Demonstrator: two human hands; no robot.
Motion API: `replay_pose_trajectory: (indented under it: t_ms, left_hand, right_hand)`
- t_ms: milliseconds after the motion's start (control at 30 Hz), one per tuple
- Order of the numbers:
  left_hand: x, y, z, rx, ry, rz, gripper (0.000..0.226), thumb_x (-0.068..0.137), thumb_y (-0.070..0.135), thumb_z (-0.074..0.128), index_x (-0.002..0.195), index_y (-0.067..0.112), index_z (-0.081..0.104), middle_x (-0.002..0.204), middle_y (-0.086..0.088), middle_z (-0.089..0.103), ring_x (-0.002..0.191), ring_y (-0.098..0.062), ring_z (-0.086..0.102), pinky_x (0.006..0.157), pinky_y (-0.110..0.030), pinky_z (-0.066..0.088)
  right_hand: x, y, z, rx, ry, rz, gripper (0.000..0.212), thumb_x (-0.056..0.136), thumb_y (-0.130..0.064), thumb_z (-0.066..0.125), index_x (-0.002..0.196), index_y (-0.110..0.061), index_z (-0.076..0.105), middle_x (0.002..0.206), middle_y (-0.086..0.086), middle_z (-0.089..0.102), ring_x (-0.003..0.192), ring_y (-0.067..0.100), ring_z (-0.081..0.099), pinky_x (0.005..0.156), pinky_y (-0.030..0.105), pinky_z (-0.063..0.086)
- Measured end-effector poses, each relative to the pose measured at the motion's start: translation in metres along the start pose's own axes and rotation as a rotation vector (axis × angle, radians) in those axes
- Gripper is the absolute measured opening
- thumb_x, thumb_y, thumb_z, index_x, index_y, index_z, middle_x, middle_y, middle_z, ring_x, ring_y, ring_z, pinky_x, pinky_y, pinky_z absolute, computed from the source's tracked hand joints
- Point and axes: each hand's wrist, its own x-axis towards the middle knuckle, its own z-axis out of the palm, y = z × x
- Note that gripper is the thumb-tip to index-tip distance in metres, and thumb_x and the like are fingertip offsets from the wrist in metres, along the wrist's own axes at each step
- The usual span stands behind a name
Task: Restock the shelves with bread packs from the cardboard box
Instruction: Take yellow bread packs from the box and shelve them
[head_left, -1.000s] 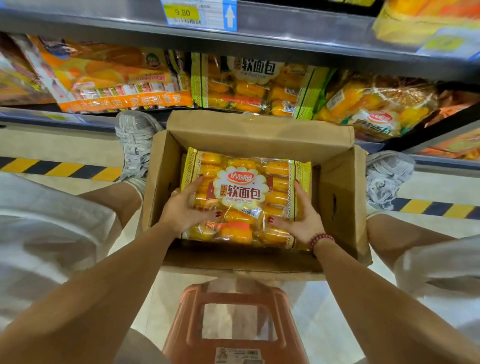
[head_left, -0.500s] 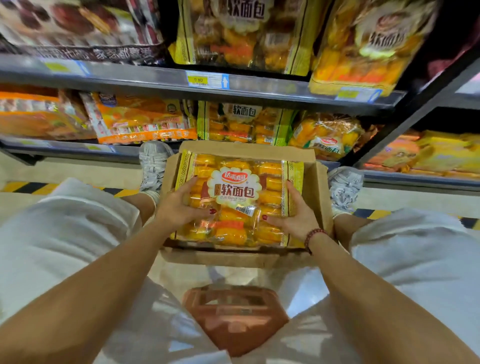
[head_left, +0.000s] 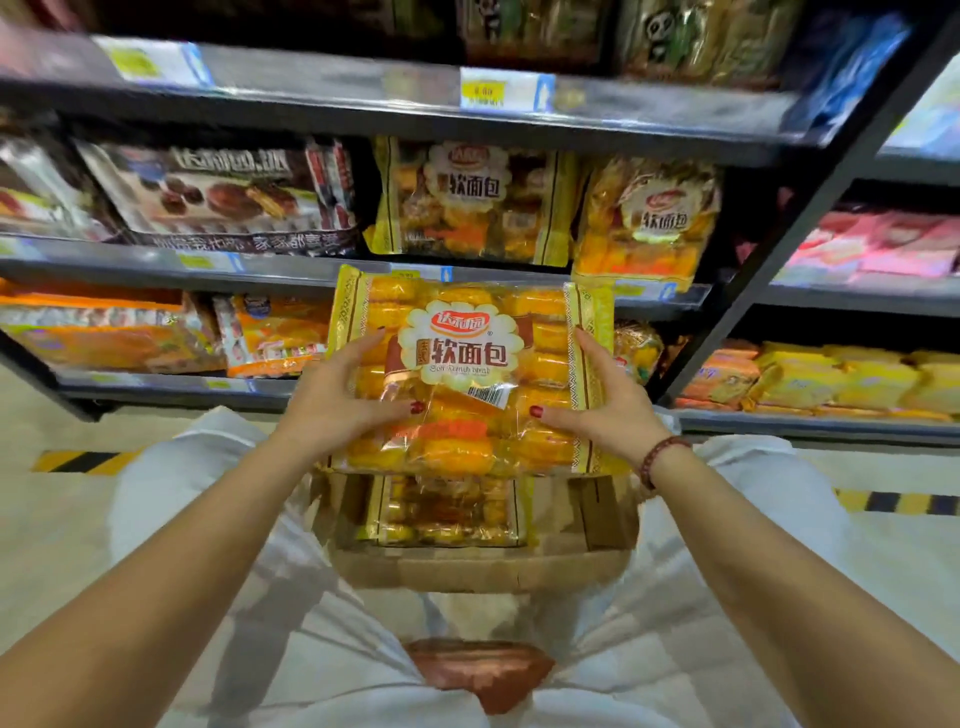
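A yellow bread pack (head_left: 470, 332) with a white label hangs in the air above the cardboard box (head_left: 483, 569). My left hand (head_left: 340, 402) grips its left side, thumb on the front. My right hand (head_left: 602, 402) grips its right side the same way. Inside the box lies another bread pack (head_left: 449, 512) of the same kind. On the middle shelf (head_left: 291, 267) behind stand two matching yellow packs (head_left: 470, 200), upright and facing me.
A dark chocolate-cake pack (head_left: 218, 195) fills the middle shelf's left. Orange packs (head_left: 104, 332) sit on the low shelf. A black upright post (head_left: 810, 208) slants at the right, with more shelves beyond. A brown stool (head_left: 480, 670) is under me.
Both hands have lifted the bread pack up out of the box and toward the shelves. The view has tilted upward, showing higher shelves and a second pack left in the box.
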Motion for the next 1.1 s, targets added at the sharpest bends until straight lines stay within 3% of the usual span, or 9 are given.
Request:
replay_pose_trajectory:
  t_ms: [133, 200, 367, 467, 600, 767, 900, 1000, 1100]
  left_hand:
    - [0.004, 0.031, -0.037, 0.073, 0.01, 0.089, 0.104, 0.053, 0.055, 0.087, 0.145, 0.041, 0.04, 0.148, 0.005, 0.045, 0.139, -0.026, 0.036, 0.109, -0.047, 0.039]
    - [0.004, 0.049, -0.058, 0.134, 0.021, 0.133, 0.109, 0.042, 0.07, 0.071, 0.143, 0.047, 0.038, 0.147, 0.005, 0.046, 0.138, -0.026, 0.035, 0.108, -0.047, 0.038]
    - [0.011, 0.074, -0.105, 0.158, 0.099, 0.228, 0.102, 0.042, 0.072, 0.067, 0.137, 0.056, 0.034, 0.142, 0.003, 0.049, 0.133, -0.024, 0.039, 0.102, -0.044, 0.042]
    - [0.017, 0.085, -0.133, 0.168, 0.156, 0.287, 0.101, 0.048, 0.067, 0.079, 0.14, 0.05, 0.04, 0.14, 0.005, 0.05, 0.127, -0.019, 0.042, 0.1, -0.041, 0.042]
    - [0.034, 0.097, -0.174, 0.162, 0.198, 0.342, 0.101, 0.036, 0.085, 0.072, 0.13, 0.063, 0.043, 0.136, 0.005, 0.053, 0.129, -0.02, 0.043, 0.107, -0.044, 0.041]
    - [0.062, 0.116, -0.222, 0.133, 0.231, 0.402, 0.079, 0.056, 0.046, 0.09, 0.124, 0.056, 0.05, 0.129, 0.01, 0.057, 0.124, -0.012, 0.051, 0.094, -0.027, 0.042]
    - [0.095, 0.12, -0.261, 0.187, 0.207, 0.389, 0.092, 0.046, 0.072, 0.082, 0.131, 0.054, 0.05, 0.14, 0.004, 0.05, 0.129, -0.014, 0.044, 0.105, -0.035, 0.041]
    - [0.121, 0.124, -0.282, 0.15, 0.172, 0.391, 0.078, 0.062, 0.045, 0.086, 0.131, 0.048, 0.05, 0.144, 0.007, 0.043, 0.127, -0.009, 0.04, 0.092, -0.023, 0.037]
    - [0.147, 0.123, -0.296, 0.137, 0.144, 0.368, 0.077, 0.067, 0.038, 0.085, 0.136, 0.047, 0.05, 0.152, 0.009, 0.038, 0.134, -0.01, 0.038, 0.094, -0.026, 0.038]
  right_hand:
    - [0.006, -0.04, -0.022, 0.005, 0.014, -0.107, 0.101, 0.067, -0.036, 0.082, 0.147, -0.04, 0.021, 0.151, -0.013, 0.031, 0.138, 0.015, 0.032, 0.11, 0.04, 0.035]
    - [0.01, -0.061, -0.031, -0.001, 0.028, -0.148, 0.1, 0.067, -0.037, 0.082, 0.147, -0.042, 0.021, 0.149, -0.014, 0.032, 0.136, 0.014, 0.033, 0.108, 0.041, 0.037]
    - [0.023, -0.11, -0.048, -0.031, 0.043, -0.278, 0.102, 0.063, -0.042, 0.082, 0.144, -0.047, 0.021, 0.152, -0.015, 0.029, 0.138, 0.012, 0.031, 0.109, 0.046, 0.037]
    - [0.032, -0.141, -0.056, -0.037, 0.048, -0.342, 0.1, 0.063, -0.041, 0.083, 0.143, -0.049, 0.024, 0.146, -0.02, 0.034, 0.133, 0.007, 0.035, 0.108, 0.041, 0.038]
    - [0.047, -0.183, -0.059, -0.01, 0.01, -0.373, 0.099, 0.064, -0.036, 0.083, 0.143, -0.048, 0.026, 0.123, -0.03, 0.044, 0.119, 0.006, 0.046, 0.093, 0.025, 0.044]
    - [0.076, -0.233, -0.055, 0.062, -0.033, -0.421, 0.098, 0.061, -0.036, 0.084, 0.142, -0.045, 0.03, 0.118, -0.031, 0.044, 0.117, 0.009, 0.051, 0.099, 0.039, 0.048]
    - [0.108, -0.266, -0.048, 0.055, -0.029, -0.441, 0.107, 0.046, -0.053, 0.082, 0.14, -0.045, 0.033, 0.129, -0.016, 0.05, 0.116, 0.01, 0.053, 0.1, 0.041, 0.048]
    - [0.134, -0.286, -0.042, 0.051, -0.051, -0.422, 0.107, 0.043, -0.054, 0.081, 0.139, -0.046, 0.034, 0.131, -0.014, 0.05, 0.115, 0.011, 0.054, 0.099, 0.042, 0.049]
    - [0.163, -0.302, -0.035, 0.014, -0.054, -0.42, 0.11, 0.042, -0.056, 0.082, 0.14, -0.046, 0.034, 0.137, -0.013, 0.047, 0.12, 0.013, 0.051, 0.099, 0.043, 0.048]
